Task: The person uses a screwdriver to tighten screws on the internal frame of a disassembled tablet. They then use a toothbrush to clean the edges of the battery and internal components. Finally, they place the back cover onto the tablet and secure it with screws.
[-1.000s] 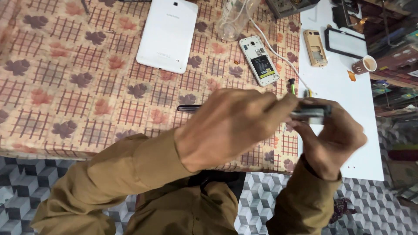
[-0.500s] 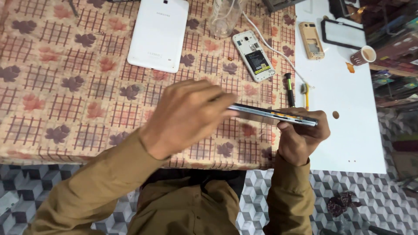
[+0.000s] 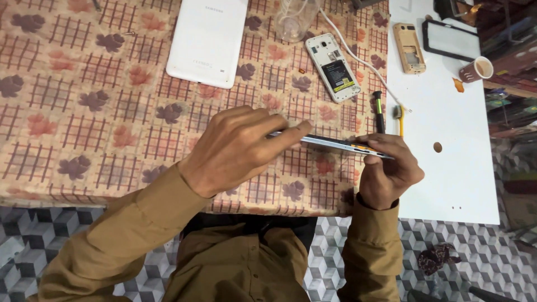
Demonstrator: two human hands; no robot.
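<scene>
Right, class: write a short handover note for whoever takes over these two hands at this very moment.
Left hand: fingertips pressed along the edge of the thin flat device, held edge-on above the patterned cloth.
Right hand: grip on the device's other end.
Nearby: white tablet face down, opened white phone, small screwdriver on the cloth.
Done: device lifted off the table.
Left: cannot tell whether its casing has parted.

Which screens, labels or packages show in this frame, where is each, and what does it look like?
Thin device: held edge-on between left hand and right hand; screen face not visible.
White tablet: far on the patterned cloth, back up, rectangular.
White phone: right of the tablet, back cover off, dark label with a yellow patch.
Black-framed glass panel: on the white board, pale rectangle.
Paper cup: beside that panel, brown.
</scene>
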